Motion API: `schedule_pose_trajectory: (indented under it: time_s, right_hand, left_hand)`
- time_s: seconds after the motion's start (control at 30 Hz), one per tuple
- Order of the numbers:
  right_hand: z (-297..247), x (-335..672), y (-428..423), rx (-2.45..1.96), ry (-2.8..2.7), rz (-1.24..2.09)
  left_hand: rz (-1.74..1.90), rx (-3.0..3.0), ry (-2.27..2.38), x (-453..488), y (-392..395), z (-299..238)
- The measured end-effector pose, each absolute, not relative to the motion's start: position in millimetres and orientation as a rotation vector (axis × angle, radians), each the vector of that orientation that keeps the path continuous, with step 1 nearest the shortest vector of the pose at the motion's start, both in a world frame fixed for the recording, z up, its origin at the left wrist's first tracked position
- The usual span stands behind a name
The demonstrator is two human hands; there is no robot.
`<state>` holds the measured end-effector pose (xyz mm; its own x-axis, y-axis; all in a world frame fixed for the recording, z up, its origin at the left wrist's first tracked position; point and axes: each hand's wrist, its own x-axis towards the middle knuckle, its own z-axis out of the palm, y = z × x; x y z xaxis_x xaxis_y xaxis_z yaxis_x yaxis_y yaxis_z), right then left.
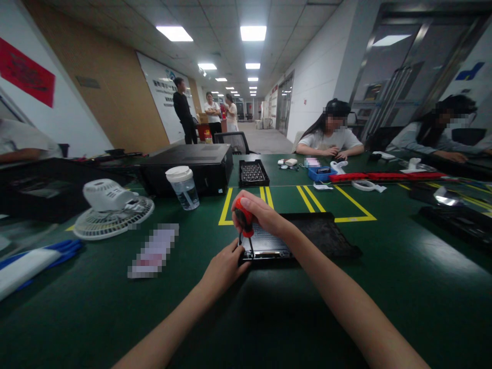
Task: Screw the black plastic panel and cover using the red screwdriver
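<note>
My right hand (265, 212) is wrapped around the red-and-black handle of a screwdriver (248, 229). The screwdriver stands nearly upright, and its dark shaft points down at the near left corner of a flat black panel (319, 236). A thin metallic strip runs along the panel's near edge, beside the tip. Whether the tip sits in a screw is too small to tell. At that same corner, my left hand (226, 264) grips the panel, thumb along the near edge and fingers on the left side.
A white fan (111, 210), a lidded plastic cup (186, 189) and a pixelated flat item (156, 251) lie left. Behind are a large black case (188, 161) and a black compartment tray (253, 173). Blue tray (321, 173) and tape roll (365, 186) stand right. Co-workers sit across.
</note>
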<state>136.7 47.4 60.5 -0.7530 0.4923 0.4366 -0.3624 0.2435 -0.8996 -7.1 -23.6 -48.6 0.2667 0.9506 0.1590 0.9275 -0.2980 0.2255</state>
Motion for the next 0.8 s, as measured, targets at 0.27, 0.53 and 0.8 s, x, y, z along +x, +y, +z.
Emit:
schedule_pose_trajectory:
  time_s: [0.27, 0.53, 0.8]
  right_hand:
    - [62.1, 137.6, 46.3, -0.136, -1.836, 1.594]
    - [63.1, 138.2, 45.0, -0.139, -1.835, 1.597]
    - [64.0, 139.0, 45.7, -0.143, -1.836, 1.603]
  left_hand:
    - [0.419, 2.438, 1.802, -7.9, -23.2, -49.6]
    - [0.425, 2.440, 1.797, -6.6, -25.8, -46.7]
    - [0.395, 2.411, 1.805, -6.2, -26.1, -44.5]
